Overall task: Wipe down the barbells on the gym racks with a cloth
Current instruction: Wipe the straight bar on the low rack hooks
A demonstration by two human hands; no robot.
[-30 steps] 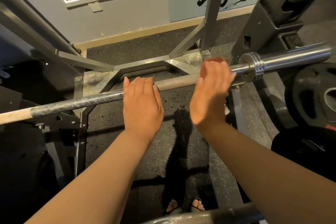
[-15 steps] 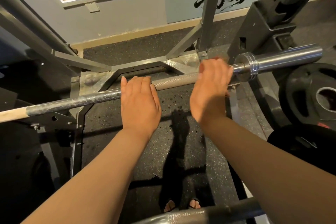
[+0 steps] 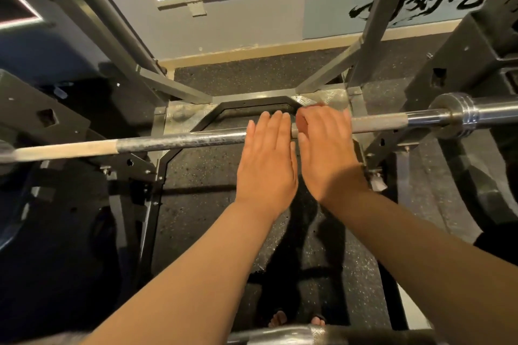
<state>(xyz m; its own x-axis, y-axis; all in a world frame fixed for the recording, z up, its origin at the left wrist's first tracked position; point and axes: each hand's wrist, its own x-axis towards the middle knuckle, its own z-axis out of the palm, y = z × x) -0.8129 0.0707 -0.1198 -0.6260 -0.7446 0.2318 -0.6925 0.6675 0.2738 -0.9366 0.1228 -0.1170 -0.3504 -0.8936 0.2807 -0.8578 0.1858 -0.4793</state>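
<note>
One barbell (image 3: 182,140) lay across the dark rack (image 3: 42,117). On its middle the left hand (image 3: 266,165) lay flat, fingers straight. Just right of it the right hand (image 3: 329,154) covered the barbell, its hold hidden. Further right sat the chrome sleeve (image 3: 493,110). Beneath the barbell spread speckled rubber floor (image 3: 207,176). Nearer than it ran a second bar (image 3: 308,335), and beyond it stood a grey wall (image 3: 238,22) with black brushed characters (image 3: 420,0).

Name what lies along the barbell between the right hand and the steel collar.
Only bare shaft. In the head view the barbell runs grey and knurled, then briefly shiny, from the right hand to the collar; nothing rests on it.
</note>
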